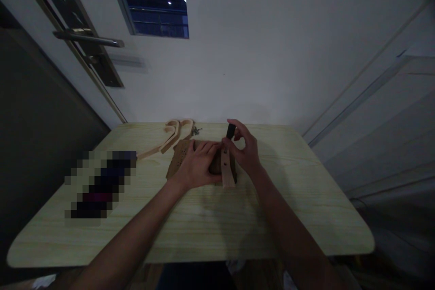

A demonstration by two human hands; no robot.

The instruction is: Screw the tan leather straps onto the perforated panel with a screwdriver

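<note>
My right hand (247,149) pinches a short black handle (230,131), probably a screwdriver's, held nearly upright. Its lower end meets the top of a pale wooden strip (227,175) with dark holes; the tip is hidden by my fingers. Under the strip lies a dark brown board (215,164). My left hand (199,165) is spread across this board, fingers along the far side and thumb along the near side, gripping it beside the strip. A brown piece of cardboard (175,161) with small holes shows beneath my left hand.
Curved pale wooden hooks (171,138) lie at the back left, with a small pile of screws (196,131) beside them. A pixelated dark object (107,183) sits on the table's (295,222) left side. A white door with a metal handle (90,38) stands behind.
</note>
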